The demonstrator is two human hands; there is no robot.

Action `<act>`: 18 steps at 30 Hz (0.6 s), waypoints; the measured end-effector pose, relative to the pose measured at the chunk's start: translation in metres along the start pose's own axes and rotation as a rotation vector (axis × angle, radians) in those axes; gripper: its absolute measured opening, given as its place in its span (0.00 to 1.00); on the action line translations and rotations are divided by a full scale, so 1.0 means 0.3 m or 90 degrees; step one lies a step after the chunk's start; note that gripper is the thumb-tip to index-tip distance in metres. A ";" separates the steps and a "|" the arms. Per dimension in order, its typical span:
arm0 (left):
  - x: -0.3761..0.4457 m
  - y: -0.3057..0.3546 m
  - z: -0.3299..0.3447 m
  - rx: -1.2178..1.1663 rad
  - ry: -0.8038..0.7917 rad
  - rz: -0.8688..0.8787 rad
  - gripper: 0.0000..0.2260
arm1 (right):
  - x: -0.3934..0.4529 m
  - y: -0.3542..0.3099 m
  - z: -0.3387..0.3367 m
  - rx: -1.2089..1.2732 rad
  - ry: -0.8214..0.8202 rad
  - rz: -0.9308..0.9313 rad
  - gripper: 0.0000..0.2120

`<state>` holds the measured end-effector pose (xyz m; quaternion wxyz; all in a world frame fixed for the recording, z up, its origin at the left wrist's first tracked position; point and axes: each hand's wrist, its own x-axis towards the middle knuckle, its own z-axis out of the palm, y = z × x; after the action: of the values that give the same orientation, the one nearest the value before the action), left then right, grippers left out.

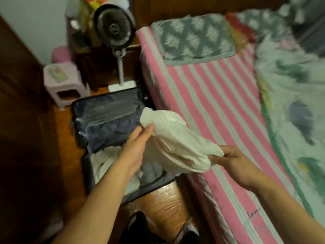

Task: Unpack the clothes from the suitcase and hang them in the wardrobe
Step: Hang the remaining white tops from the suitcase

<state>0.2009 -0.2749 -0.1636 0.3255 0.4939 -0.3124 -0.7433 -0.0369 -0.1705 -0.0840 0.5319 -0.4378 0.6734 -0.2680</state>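
Now, step: we lift a white garment (177, 141) clear of the suitcase (105, 120).
Grip: left hand (139, 143) and right hand (233, 161) each pinch it.
Next: probably shake it open; wardrobe unseen.

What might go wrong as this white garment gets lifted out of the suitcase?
The garment is bunched between the left hand and right hand, each gripping only an edge, so it may slip or hang creased. Its lower fold hangs near the open suitcase and could snag its rim.
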 end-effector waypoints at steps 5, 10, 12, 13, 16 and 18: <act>-0.009 0.192 0.498 0.204 -0.028 0.175 0.06 | -0.236 0.096 -0.310 0.082 0.287 0.018 0.13; -0.150 0.392 1.140 0.615 -0.286 0.429 0.12 | -0.422 0.284 -0.720 0.019 0.419 0.143 0.14; -0.255 0.424 1.361 0.677 -0.401 0.507 0.13 | -0.516 0.275 -0.896 -0.133 0.466 0.112 0.34; -0.316 0.431 1.459 0.705 -0.457 0.537 0.14 | -0.571 0.248 -0.980 -0.200 0.497 0.054 0.44; -0.491 0.414 1.684 0.835 -0.642 0.609 0.10 | -0.748 0.120 -1.198 -0.385 0.562 -0.194 0.55; -0.566 0.372 1.769 0.894 -0.727 0.646 0.08 | -0.843 0.051 -1.283 -0.485 0.501 -0.292 0.42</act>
<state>-0.2261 -0.1306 0.1824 0.0426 -0.0428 -0.9544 -0.2925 -0.3949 0.0176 0.1369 -0.0240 -0.5998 0.7571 -0.2578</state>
